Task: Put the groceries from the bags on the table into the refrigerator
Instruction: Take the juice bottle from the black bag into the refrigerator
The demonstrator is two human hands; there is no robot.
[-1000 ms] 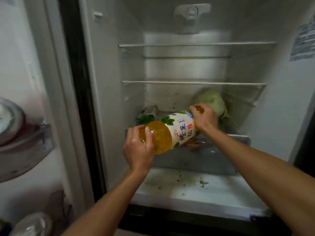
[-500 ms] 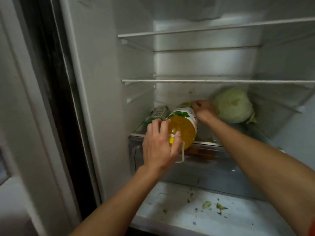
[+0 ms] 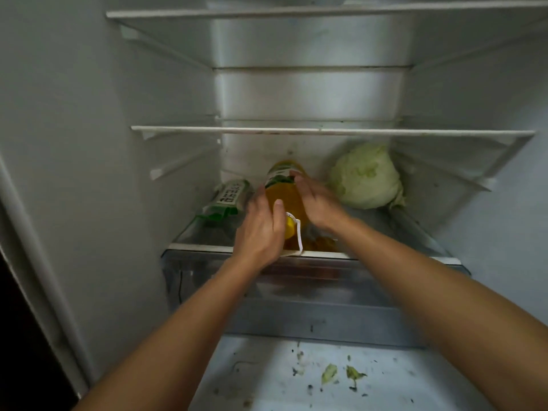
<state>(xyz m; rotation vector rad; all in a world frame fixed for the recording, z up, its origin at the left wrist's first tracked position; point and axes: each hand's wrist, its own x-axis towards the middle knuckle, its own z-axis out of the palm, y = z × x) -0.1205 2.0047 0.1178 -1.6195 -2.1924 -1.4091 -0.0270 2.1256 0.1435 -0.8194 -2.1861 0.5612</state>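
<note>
Two hands on oil bottle (image 3: 286, 194) lying front-to-back on shelf (image 3: 207, 247), cap end nearest: left hand (image 3: 262, 229) grips neck; right hand (image 3: 318, 204), farther in, presses flat along flank beside cabbage (image 3: 366, 176).

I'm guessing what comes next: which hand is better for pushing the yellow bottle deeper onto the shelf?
Probably the left hand: it grips the near end of the yellow bottle by the white handle. The right hand lies along the side, towards the cabbage, good only for steadying.
</note>
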